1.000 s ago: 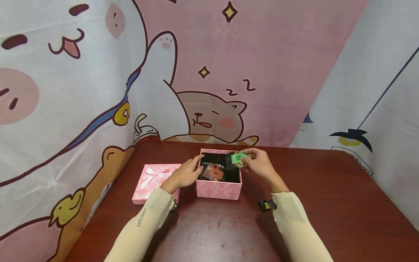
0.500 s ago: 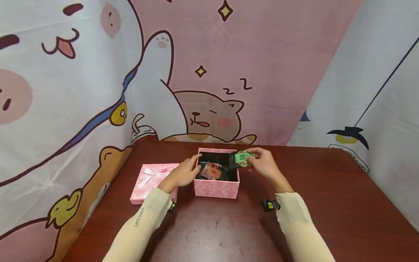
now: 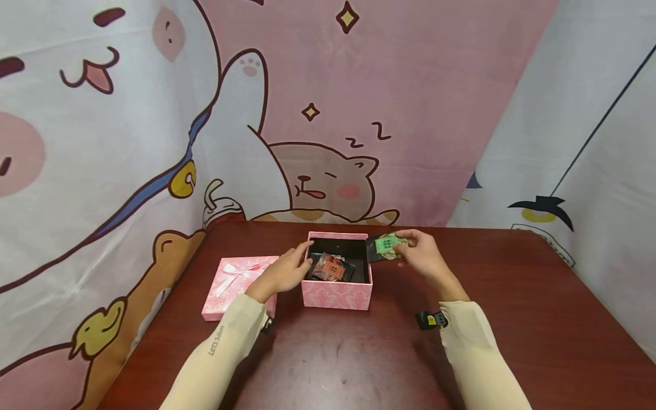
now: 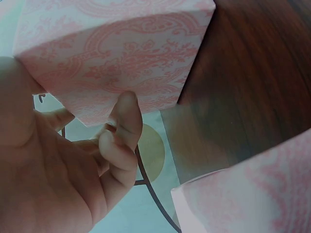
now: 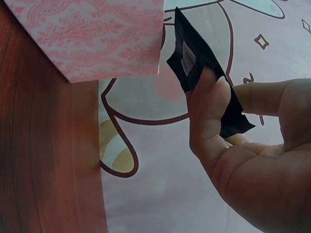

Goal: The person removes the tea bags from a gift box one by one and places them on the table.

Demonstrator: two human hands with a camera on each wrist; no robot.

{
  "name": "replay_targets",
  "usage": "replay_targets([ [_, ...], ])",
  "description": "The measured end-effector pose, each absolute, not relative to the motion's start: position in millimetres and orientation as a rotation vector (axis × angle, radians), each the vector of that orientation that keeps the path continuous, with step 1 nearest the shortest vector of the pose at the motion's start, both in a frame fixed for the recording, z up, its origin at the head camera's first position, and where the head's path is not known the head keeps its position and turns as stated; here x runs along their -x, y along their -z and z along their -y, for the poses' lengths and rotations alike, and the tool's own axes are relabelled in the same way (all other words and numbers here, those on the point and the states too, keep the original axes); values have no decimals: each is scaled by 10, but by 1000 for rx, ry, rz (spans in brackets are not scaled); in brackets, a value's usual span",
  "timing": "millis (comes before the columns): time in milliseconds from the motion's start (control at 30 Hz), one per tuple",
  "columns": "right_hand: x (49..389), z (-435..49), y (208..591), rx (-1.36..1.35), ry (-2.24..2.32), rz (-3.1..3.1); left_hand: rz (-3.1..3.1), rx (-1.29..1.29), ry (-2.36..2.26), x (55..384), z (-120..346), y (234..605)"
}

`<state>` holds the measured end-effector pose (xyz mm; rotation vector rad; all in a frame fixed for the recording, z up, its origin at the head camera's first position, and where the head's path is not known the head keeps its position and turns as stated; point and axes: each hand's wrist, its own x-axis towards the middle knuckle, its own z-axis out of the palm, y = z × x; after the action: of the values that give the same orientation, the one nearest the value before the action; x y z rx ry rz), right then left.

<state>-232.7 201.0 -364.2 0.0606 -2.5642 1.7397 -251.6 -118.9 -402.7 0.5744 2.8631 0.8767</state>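
An open pink gift box (image 3: 336, 295) with a dark interior stands on the table. Inside lies a small packet with an orange-red label (image 3: 329, 267), on top of something dark. My left hand (image 3: 287, 270) holds the box at its back left corner, thumb and index finger at the rim; its other fingers curl beside the wall in the left wrist view. To the right of the box, my right hand (image 3: 424, 254) pinches a flat black packet with a green label (image 3: 386, 245) between thumb and fingers. The packet's dark back, with a pale printed patch, faces the right wrist view.
The pink lid (image 3: 237, 279) with a ribbon bow lies left of the box, partly behind the left forearm. Brown wooden table (image 3: 512, 307) extends to the right and in front. A cartoon-printed cloth (image 3: 435, 114) hangs behind the table.
My right hand has drawn the black packet up and to the right, from over the box to outside its right rim. The left hand has stayed at the box; the view has shifted slightly.
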Motion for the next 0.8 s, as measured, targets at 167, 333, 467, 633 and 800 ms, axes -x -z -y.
replay_targets([
  [167,2307,-2088,3651,-36,-1744,2583,-2873,-581,-875,2530,1197,4050],
  [333,2295,-2149,3665,-18,-1729,2602,-2870,-584,-873,2536,1196,4054],
  [467,2301,-2167,3696,-2,-1719,2620,-2863,-580,-880,2533,1197,4043],
  [633,2316,-2194,3756,29,-1714,2636,-2859,-582,-877,2535,1200,4047],
  [800,2341,-2223,3825,40,-1750,2640,-2864,-588,-880,2538,1196,4051],
])
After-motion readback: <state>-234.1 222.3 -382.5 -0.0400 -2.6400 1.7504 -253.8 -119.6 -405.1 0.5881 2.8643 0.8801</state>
